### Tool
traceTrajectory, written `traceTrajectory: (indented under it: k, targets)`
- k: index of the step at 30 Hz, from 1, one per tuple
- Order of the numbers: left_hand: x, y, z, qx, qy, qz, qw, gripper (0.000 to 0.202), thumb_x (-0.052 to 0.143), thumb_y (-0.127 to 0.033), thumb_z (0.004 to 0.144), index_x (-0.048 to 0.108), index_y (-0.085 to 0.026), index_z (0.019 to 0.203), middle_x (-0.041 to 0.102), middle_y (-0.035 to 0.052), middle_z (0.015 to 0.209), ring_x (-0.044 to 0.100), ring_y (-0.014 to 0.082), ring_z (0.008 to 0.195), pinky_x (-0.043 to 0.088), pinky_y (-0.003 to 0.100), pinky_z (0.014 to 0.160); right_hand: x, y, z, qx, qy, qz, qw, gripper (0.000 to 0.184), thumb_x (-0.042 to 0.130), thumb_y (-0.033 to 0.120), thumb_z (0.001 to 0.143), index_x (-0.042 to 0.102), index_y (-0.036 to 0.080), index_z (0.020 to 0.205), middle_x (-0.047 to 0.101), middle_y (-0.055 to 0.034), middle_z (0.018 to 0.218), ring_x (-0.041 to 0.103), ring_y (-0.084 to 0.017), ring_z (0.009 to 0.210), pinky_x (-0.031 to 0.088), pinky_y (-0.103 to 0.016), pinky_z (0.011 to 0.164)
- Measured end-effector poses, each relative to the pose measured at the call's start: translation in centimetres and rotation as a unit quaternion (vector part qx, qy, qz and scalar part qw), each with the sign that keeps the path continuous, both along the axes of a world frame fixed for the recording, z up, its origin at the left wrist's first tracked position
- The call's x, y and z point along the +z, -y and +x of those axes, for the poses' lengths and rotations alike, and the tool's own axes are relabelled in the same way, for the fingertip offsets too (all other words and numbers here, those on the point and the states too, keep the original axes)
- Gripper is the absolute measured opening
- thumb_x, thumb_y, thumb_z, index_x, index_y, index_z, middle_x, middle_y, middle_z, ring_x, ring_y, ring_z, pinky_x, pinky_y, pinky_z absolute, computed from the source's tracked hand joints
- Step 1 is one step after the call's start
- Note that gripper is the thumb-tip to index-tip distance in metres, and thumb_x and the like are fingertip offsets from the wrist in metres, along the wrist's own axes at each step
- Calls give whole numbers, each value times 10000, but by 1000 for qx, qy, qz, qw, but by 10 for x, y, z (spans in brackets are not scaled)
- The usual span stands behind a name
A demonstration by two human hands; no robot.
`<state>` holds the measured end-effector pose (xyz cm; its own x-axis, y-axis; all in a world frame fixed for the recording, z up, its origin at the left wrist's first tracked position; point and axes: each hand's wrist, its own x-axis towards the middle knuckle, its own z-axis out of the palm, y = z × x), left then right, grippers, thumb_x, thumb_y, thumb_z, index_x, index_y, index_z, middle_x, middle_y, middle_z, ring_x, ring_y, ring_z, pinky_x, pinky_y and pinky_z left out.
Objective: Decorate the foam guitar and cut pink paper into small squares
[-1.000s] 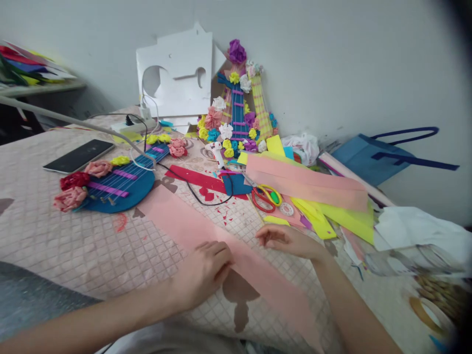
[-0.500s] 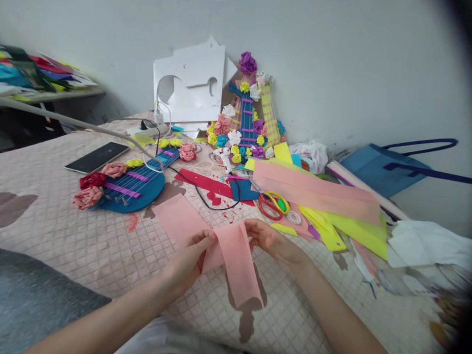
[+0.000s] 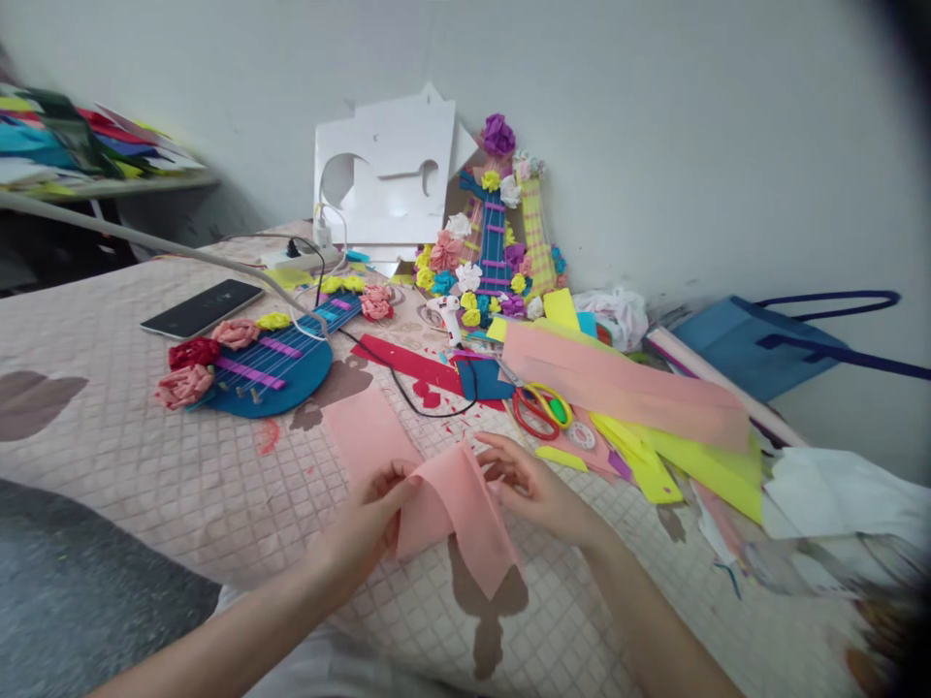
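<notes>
A long strip of pink crepe paper (image 3: 465, 494) hangs between my hands, folded over with one end drooping toward me. Its other stretch lies flat on the table beyond my left hand. My left hand (image 3: 382, 504) pinches the strip near the middle, thumb on top. At the fold's right edge, my right hand (image 3: 520, 485) grips the paper between thumb and fingers, with the index finger raised off it. Left of the strip lies a blue guitar-shaped craft (image 3: 298, 378) with pink and red paper flowers.
Red-and-yellow scissors (image 3: 542, 409) lie beyond my right hand, beside pink and yellow sheets (image 3: 626, 383). A white glue gun (image 3: 447, 318) with a black cord stands behind. A phone (image 3: 202, 307) rests at left. Flower-covered guitar crafts (image 3: 495, 242) lean on the wall.
My right hand has shifted its fingers on the fold and lifted the index finger. The drooping end of the strip has turned and its lower corner has swung left. The view has shifted slightly.
</notes>
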<state>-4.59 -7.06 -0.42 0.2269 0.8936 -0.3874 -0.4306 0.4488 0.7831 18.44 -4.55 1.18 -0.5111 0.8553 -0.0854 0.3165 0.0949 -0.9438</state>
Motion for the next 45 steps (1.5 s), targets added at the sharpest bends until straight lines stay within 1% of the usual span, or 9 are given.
traceTrajectory:
  k: [5,8,13,22,25,29,33,39,45]
  targets:
    - [6,12,-1,-86,-164,210,960,58,540,-162,772,548,-158,830,588,16,791,562,123,722,431,215,626,20,5,-2,17,66,45,997,569,464,83,835,379,342,1334,484,-42,1232,551,-108,819,463,-283,777]
    - [4,17,-1,-98,-240,286,922,198,484,-74,753,554,-177,908,612,25,875,573,142,810,438,257,728,30,11,1,42,90,53,994,593,498,116,838,347,357,1359,453,-44,1295,547,-119,853,468,-279,775]
    - [1,18,-1,-91,-321,350,875,205,475,-84,770,549,-185,932,611,21,883,558,141,805,430,274,728,33,25,2,17,101,57,993,717,623,246,803,247,318,1409,548,-54,1182,542,-160,913,461,-302,797]
    - [2,19,-3,-104,-346,427,829,233,461,-30,765,520,-187,927,566,7,840,535,118,775,433,244,696,48,49,12,-56,115,22,992,584,422,189,902,199,283,1434,539,16,770,509,-123,691,402,-252,650]
    - [-2,20,-4,-124,-342,468,805,234,441,-29,787,529,-188,936,568,23,863,539,125,803,435,244,703,62,56,26,13,71,-37,997,488,472,262,899,366,284,1374,529,14,733,488,-115,644,385,-230,592]
    - [-6,25,-2,-158,-334,509,778,197,428,-55,815,562,-177,893,572,55,877,538,142,822,434,255,717,73,57,23,32,-24,-61,997,216,575,360,846,678,223,976,573,-13,721,513,-116,639,395,-227,584]
    - [-8,33,-1,-201,-312,444,816,125,448,-130,828,569,-158,822,579,55,835,533,139,752,421,245,655,76,50,6,-42,-143,-104,983,326,573,484,825,641,236,1024,612,-21,801,539,-115,666,396,-211,578]
    - [-16,30,2,-151,-168,152,962,259,582,-382,790,514,-154,686,488,-27,592,475,98,552,385,208,517,37,25,-15,-157,-71,-39,984,483,456,552,865,471,224,1218,572,-30,829,540,-139,666,438,-254,579]
    - [-13,26,2,-106,33,-33,993,291,714,-374,697,574,-153,825,600,11,743,594,135,711,483,277,720,-2,19,-35,-64,-91,-110,988,483,530,492,851,415,224,1237,603,-40,914,578,-148,796,448,-296,728]
